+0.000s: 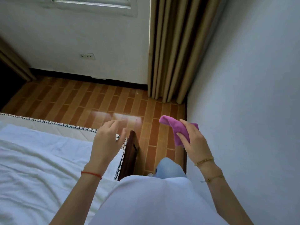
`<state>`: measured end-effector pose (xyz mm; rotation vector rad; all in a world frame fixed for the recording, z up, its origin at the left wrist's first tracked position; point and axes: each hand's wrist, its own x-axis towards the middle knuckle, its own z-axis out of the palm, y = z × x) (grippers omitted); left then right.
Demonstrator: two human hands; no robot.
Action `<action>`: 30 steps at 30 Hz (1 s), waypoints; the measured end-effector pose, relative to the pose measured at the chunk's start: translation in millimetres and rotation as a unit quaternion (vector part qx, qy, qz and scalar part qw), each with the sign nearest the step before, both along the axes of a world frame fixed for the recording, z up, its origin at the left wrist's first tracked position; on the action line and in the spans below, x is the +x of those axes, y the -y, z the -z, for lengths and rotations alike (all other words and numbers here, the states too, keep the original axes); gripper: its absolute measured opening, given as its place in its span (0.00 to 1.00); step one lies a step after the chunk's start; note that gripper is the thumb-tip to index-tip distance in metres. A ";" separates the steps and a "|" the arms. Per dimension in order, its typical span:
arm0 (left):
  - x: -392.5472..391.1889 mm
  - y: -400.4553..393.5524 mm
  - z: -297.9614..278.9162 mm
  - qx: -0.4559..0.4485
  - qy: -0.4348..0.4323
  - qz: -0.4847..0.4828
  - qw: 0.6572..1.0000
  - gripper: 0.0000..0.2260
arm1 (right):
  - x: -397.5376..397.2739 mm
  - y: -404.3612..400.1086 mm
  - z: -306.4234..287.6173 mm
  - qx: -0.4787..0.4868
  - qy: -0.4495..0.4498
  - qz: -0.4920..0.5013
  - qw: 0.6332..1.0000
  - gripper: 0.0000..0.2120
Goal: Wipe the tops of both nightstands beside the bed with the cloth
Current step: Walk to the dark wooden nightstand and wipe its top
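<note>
A purple cloth (176,129) hangs bunched in my right hand (193,141), held up in the air near the white wall on the right. My left hand (108,140) hovers open, fingers spread and slightly blurred, above the corner of the bed (40,159). The bed has a white sheet and a dark wooden frame (131,153). No nightstand is in view.
A narrow strip of brown tiled floor (100,101) runs between the bed frame and the right wall (251,95). Beige curtains (175,49) hang in the far corner. A wall socket (87,56) sits low on the far wall. A dark doorway (9,85) lies at left.
</note>
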<state>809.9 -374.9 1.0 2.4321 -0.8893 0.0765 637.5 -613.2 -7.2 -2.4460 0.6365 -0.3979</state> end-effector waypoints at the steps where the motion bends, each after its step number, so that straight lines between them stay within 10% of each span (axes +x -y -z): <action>1: 14.9 10.6 0.5 0.001 0.003 -0.002 1.000 0.12 | 15.2 11.6 1.8 0.005 -0.003 -0.002 1.000 0.24; 17: 250.8 184.4 14.2 -0.010 -0.021 -0.194 0.981 0.13 | 362.3 239.2 1.0 -0.039 -0.001 -0.224 0.974 0.19; 30: 391.0 170.2 19.7 -0.015 -0.064 -0.421 0.905 0.13 | 631.3 215.4 12.7 -0.026 -0.033 -0.433 0.901 0.22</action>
